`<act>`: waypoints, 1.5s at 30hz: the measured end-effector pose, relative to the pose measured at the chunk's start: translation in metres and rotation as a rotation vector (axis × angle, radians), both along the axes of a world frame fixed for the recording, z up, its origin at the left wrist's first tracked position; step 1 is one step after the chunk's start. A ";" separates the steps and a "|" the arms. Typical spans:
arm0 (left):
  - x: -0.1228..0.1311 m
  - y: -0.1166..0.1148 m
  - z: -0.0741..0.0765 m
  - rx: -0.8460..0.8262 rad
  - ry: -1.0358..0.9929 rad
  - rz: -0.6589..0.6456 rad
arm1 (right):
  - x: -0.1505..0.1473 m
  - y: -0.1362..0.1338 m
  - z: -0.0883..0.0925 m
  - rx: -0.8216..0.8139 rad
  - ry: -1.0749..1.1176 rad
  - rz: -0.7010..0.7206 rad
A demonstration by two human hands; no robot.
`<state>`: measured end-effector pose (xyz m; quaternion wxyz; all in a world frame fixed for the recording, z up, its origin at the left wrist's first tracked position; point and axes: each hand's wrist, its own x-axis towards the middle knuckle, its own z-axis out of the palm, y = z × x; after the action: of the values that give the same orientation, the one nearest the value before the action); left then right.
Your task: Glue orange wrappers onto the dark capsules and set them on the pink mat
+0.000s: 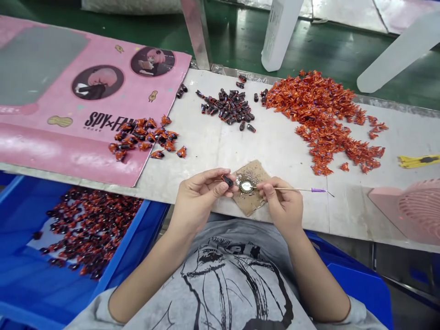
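Between the thumb and fingers of my left hand is a small black-and-orange plastic piece. My right hand pinches a thin stick with a purple sleeve and a fine tip pointing right. The stick's left end reaches a small round pool of shiny liquid. This pool sits on a square of brown cardboard, spotted with glossy drops, between my hands. Beyond it lies a loose pile of dark pieces much like the one I hold.
A large heap of orange pieces covers the back right. Several joined pieces lie on a pink mat. A blue bin at lower left holds many more. A pink fan and a yellow strip are at right.
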<state>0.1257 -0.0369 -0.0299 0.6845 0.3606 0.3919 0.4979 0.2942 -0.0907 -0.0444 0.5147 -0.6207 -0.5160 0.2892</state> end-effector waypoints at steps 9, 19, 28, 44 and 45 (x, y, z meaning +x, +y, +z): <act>0.001 0.001 -0.010 0.014 0.135 0.073 | -0.005 0.001 0.003 0.018 -0.199 -0.022; -0.004 0.003 -0.013 0.017 0.090 -0.038 | -0.022 0.005 0.027 0.028 0.130 -0.157; -0.006 0.003 -0.015 -0.002 0.086 -0.052 | -0.033 0.011 0.024 0.113 0.050 -0.059; -0.008 0.005 -0.014 0.022 0.033 -0.110 | -0.016 0.010 0.027 0.255 -0.054 0.223; -0.008 0.005 -0.014 0.023 0.031 -0.111 | -0.014 0.009 0.027 0.248 -0.077 0.201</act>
<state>0.1178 -0.0315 -0.0438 0.7008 0.3973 0.3762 0.4578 0.2802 -0.0815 -0.0177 0.5356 -0.5086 -0.6265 0.2492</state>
